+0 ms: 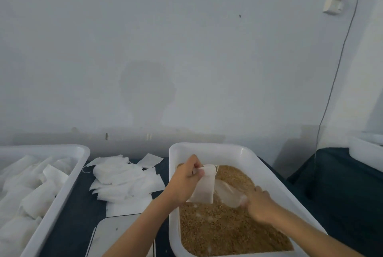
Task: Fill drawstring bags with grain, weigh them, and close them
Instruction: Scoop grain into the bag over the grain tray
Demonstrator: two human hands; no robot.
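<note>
A: Pinched at the top hem by the left hand (187, 176), thumb and fingers curled on it, is the small white fabric drawstring bag (204, 186). It hangs over the white plastic tub (209, 149) of brown grain (228, 232), about mid-tub, toward the left wall.

B: Long axis?

A: Roughly vertical, tilted a bit. Mouth is up by the grip w/ the string ends poking out on the side away from the hand; bottom edge is just above the grain.

B: Right hand?

A: Right hand (259, 205) is low on the grain, right of the bag, closed round the handle end of a clear plastic scoop (230, 193). The scoop's open end points toward the bag's lower half, near it. Blurred, so can't tell if it's touching.

B: So what does the fill turn on?

A: My guess: the bag mouth sits above and left of the scoop, so the scoop has to rise to it. Can't tell if the mouth is spread.

B: Rest?

A: Left of the tub: loose pile of flat white empty bags (122, 180), then a second white tray (68, 176) of bags. Near-left of the tub, a white scale (116, 236), I think.
</note>
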